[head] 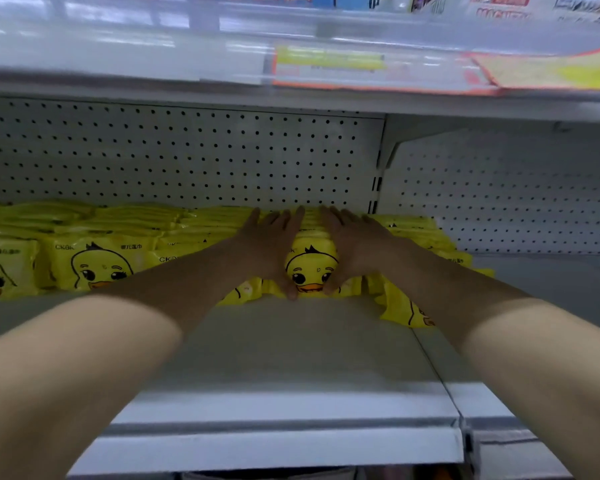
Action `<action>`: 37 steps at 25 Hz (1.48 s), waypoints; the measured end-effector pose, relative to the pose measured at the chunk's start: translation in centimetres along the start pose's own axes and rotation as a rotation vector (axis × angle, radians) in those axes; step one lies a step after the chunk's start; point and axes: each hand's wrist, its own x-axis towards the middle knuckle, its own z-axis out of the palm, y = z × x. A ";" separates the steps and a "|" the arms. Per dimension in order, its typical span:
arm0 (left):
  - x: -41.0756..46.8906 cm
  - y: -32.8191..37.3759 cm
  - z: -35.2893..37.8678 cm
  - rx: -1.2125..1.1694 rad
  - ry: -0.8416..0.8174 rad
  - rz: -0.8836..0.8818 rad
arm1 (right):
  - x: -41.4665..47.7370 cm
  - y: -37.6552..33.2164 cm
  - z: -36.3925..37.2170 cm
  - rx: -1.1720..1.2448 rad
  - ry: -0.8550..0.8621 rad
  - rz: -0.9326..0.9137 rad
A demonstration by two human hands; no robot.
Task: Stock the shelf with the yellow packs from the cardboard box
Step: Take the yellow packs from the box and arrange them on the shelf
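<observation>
Single wide-angle view, worn on head.
Faces forward and slightly down into the shelf (291, 358), close in, square-on to the pegboard back (187, 161), forearms (84, 358) entering from both lower corners.

Shelf (291, 358): grey metal, front half bare, a seam to the next bay on the right
On it: yellow packs (97, 261) with a duck face, standing in close rows along the back
Right end: a tipped pack (406, 310) leaning forward out of the row
</observation>
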 end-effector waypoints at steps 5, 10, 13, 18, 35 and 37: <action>-0.4 -0.1 -0.1 0.093 -0.023 -0.023 | -0.4 0.6 0.8 -0.079 0.011 0.025; -0.4 1.3 -0.2 0.119 0.025 -0.063 | -0.7 0.1 0.9 -0.107 0.080 0.003; 0.2 2.3 -0.4 0.007 0.021 -0.041 | -0.8 0.6 0.8 -0.106 0.030 0.004; 1.6 2.4 0.0 0.024 0.012 -0.087 | 0.3 1.2 0.9 -0.181 0.039 -0.012; 0.0 -0.4 -0.3 0.090 0.013 0.118 | -0.5 0.9 -0.1 0.065 -0.102 0.022; 0.1 -0.2 -0.4 0.020 -0.003 0.122 | -0.8 0.2 0.1 0.119 -0.081 0.032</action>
